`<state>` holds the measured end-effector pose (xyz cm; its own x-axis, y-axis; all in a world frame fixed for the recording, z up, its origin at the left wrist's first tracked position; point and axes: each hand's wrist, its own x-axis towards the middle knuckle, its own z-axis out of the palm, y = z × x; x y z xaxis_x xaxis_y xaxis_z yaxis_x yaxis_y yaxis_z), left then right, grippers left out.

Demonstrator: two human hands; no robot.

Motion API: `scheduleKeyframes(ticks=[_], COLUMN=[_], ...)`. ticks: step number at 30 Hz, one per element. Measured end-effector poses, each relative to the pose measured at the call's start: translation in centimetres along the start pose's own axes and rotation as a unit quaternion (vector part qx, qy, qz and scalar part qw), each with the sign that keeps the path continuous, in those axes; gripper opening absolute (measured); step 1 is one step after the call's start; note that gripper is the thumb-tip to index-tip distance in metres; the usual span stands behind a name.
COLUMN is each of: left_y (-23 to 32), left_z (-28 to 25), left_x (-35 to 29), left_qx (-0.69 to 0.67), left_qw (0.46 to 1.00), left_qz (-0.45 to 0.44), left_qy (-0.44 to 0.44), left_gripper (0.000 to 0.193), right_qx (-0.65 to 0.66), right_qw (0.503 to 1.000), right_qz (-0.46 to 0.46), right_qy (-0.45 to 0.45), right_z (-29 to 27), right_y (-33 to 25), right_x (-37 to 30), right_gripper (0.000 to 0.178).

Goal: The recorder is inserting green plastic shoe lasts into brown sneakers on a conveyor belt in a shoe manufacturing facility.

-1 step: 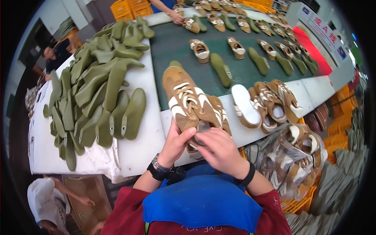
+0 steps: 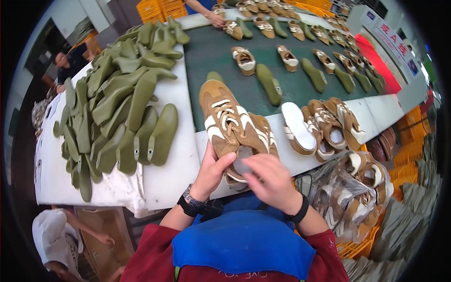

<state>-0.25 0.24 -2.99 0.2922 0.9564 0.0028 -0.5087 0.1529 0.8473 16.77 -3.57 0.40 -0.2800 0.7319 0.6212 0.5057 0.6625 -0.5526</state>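
My left hand (image 2: 213, 171) grips a brown suede sneaker (image 2: 226, 115) with white stripes and laces by its heel end, thumb on the collar. The sneaker's toe points away from me, and its grey insole shows in the opening. Beside the heel opening is my right hand (image 2: 272, 181), fingers apart and slightly blurred, with nothing visible in it. A second brown sneaker (image 2: 265, 134) lies partly hidden behind the held one. Just past the held toe, the tip of a green shoe last (image 2: 214, 76) shows.
A heap of green shoe lasts (image 2: 115, 101) covers the white table (image 2: 183, 155) on the left. Sneakers and lasts stand in rows on the green belt (image 2: 211, 51). Several sneakers (image 2: 324, 120) sit at right, above a plastic-wrapped bundle (image 2: 359, 192). Another person's hand (image 2: 216, 19) touches a far shoe.
My right hand has drawn slightly back from the sneaker's opening, showing more of the insole. My left hand keeps its hold. The whole view has shifted a little.
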Motion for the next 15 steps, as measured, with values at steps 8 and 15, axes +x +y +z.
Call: scheduleKeyframes(ticks=[8,15], left_y=[-0.2,0.5], left_z=[-1.7,-1.6], left_x=[-1.6,-1.6], left_qx=[0.063,0.285], left_qw=[0.997,0.940], left_qz=[-0.028,0.111], left_qy=[-0.029,0.152], left_gripper=[0.073,0.064], right_qx=[0.014,-0.060], right_qw=[0.993,0.995], right_qz=[0.113,0.066], right_qy=[-0.005,0.035], right_z=[0.2,1.9], right_y=[1.2,1.7], right_x=[2.6,2.0], right_gripper=[0.033,0.021])
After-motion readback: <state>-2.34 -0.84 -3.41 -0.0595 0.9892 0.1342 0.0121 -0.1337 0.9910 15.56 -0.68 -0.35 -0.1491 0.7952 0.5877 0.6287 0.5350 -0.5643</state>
